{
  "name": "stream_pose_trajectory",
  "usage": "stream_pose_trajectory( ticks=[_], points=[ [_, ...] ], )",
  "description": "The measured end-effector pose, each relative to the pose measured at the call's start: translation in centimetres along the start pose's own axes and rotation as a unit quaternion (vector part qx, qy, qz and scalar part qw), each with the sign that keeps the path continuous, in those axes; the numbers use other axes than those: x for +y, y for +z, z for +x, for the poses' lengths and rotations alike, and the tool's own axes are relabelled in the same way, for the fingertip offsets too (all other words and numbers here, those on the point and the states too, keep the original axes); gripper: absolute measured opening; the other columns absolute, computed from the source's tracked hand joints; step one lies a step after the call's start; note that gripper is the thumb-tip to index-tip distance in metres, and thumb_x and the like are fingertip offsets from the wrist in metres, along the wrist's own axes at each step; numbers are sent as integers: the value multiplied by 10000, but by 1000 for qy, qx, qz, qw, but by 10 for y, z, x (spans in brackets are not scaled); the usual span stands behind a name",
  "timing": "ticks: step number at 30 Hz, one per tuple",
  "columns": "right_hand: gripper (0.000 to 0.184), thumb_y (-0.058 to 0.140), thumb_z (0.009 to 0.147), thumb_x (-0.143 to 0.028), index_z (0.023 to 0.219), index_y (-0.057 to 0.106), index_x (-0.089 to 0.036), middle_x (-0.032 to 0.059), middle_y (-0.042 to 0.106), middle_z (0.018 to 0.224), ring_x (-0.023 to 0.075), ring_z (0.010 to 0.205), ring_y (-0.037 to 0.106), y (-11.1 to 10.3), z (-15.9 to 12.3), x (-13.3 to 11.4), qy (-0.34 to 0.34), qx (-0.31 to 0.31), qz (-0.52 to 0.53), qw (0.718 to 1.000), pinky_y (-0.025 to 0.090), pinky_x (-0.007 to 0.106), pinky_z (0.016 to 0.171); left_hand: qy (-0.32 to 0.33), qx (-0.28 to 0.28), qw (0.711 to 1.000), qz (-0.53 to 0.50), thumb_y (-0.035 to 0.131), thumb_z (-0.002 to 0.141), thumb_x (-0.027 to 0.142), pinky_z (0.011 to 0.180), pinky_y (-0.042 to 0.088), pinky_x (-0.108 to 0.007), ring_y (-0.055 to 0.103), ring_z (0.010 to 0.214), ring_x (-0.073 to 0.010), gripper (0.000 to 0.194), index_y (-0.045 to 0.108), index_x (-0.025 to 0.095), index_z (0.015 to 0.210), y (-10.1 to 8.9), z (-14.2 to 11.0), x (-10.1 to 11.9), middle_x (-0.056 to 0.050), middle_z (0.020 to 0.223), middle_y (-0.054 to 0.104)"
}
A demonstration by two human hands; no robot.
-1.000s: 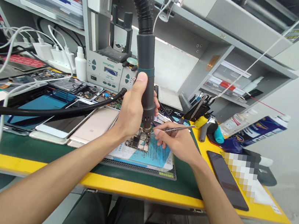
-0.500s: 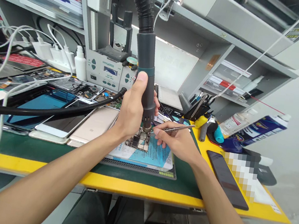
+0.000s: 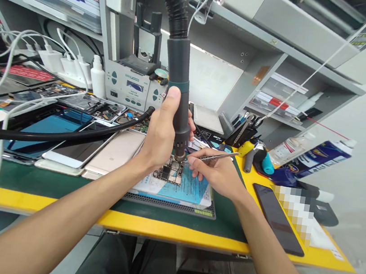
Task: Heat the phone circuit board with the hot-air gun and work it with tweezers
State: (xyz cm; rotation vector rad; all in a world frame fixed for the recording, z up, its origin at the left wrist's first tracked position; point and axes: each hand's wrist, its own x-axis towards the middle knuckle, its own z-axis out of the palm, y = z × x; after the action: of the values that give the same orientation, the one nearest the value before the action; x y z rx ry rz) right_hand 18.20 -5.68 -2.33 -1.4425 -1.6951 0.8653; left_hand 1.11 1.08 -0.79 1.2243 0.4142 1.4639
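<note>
Both busy: left hand (image 3: 161, 136) wraps the hot-air handpiece (image 3: 182, 114), right hand (image 3: 214, 169) pinches tweezers (image 3: 218, 156); the phone logic board (image 3: 171, 173), under the nozzle (image 3: 179, 157), seems light, stiff, brittle; best gripped by its edges.

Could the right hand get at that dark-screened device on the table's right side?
Probably: the dark-screened device lies uncovered beside the right forearm, though the right hand is holding tweezers.

An electronics workshop, by its bare circuit board (image 3: 171, 174), button-fronted control station (image 3: 128, 93) and opened phones (image 3: 105, 110) on a green-topped bench (image 3: 27, 178)
</note>
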Motion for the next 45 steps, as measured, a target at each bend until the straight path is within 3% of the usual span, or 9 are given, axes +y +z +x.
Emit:
stream_pose_trajectory(
  ticks=[11, 22, 35, 45],
  points=[
    [229, 741, 953, -391, 926, 757, -165, 55, 739, 769, 172, 609, 670, 1, 0, -2, -7, 0, 2, 1000, 539, 280, 543, 10, 8, 1000, -11, 361, 1053, 683, 564, 548, -322, 656, 624, -192, 604, 631, 207, 797, 1, 1, -2, -48, 684, 574],
    [228, 737, 959, -392, 932, 759, -166, 55, 742, 773, 172, 610, 674, 1, 1, -2, -6, -2, 2, 1000, 540, 282, 546, 2, 1, 1000, -6, 363, 1041, 693, 573, 553, -343, 625, 602, -192, 582, 612, 226, 798, 0, 1, -1, -74, 726, 656],
    [244, 743, 964, -399, 951, 768, -156, 61, 743, 782, 167, 622, 676, 1, 1, 0, -5, 0, 4, 1000, 540, 271, 542, -2, 11, 1000, -21, 371, 1053, 671, 573, 547, -338, 628, 623, -190, 605, 657, 213, 778, 1, 0, 2, -68, 704, 645],
    [235, 747, 953, -393, 937, 768, -160, 58, 741, 773, 172, 619, 675, 1, 0, -2, -2, 0, 5, 1000, 538, 278, 543, 12, 4, 1000, -10, 350, 1058, 686, 564, 556, -335, 650, 637, -199, 623, 639, 203, 792, 0, 1, -1, -55, 693, 548]
  ],
)
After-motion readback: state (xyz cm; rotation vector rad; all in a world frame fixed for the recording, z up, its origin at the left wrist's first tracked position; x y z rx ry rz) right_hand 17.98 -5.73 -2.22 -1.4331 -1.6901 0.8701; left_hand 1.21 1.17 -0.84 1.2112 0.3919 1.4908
